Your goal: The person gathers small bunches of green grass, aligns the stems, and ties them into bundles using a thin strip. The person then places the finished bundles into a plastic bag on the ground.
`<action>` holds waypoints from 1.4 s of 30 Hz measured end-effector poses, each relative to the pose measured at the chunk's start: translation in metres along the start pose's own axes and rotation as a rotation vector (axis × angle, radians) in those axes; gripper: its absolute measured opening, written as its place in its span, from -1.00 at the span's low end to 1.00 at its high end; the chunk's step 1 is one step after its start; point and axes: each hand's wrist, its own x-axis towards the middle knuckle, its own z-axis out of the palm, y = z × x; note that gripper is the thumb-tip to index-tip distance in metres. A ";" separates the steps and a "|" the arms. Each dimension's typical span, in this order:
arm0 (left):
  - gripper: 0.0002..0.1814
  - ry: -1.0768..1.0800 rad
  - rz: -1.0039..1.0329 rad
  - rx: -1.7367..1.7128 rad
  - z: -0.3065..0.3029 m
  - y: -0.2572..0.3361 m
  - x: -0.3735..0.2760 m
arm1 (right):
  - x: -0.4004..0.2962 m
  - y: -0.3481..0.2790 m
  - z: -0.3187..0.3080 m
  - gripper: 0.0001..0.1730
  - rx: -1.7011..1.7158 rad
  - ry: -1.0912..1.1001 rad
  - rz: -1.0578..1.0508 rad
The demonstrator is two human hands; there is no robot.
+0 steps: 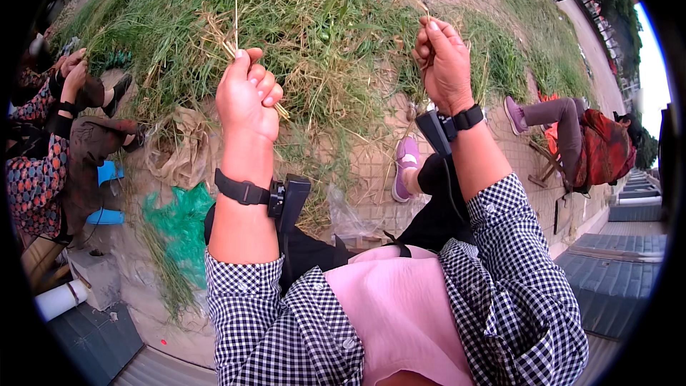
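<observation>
My left hand [250, 91] is closed around a small bundle of dry straw stalks [218, 35]; their ends stick out above the thumb and below the little finger. One thin stalk stands upright from the thumb. Raised to the right, my right hand [444, 59] pinches a thin grass stem [424, 6] between thumb and forefinger; a strand trails from it to the upper left, and its far end is lost against the grass. Beyond both hands spreads a large heap of cut green and yellowing grass [321, 48] on paving.
Left, a person in a patterned sleeve [32, 182] sits close by. A crumpled tan sack [185, 145], green plastic sheet [185, 225] and clear plastic [348, 212] lie near my legs. Another person in red [605, 145] sits at right on a wooden stool [546, 163]. Metal roofing [611, 279] shows lower right.
</observation>
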 end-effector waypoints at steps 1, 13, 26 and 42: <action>-0.75 0.002 0.006 -0.004 -0.001 0.000 0.001 | 0.010 -0.022 0.008 -0.80 0.040 -0.032 -0.084; -0.74 -0.020 0.052 -0.030 0.004 0.006 0.001 | 0.039 0.030 -0.010 -0.88 -0.231 -0.073 0.431; -0.81 -0.013 -0.099 0.249 0.033 -0.045 0.002 | 0.018 0.075 0.021 -0.83 0.188 -0.230 0.565; -0.85 -0.102 -0.162 0.423 0.058 -0.086 0.009 | 0.007 0.040 0.009 -0.59 0.094 -0.341 0.443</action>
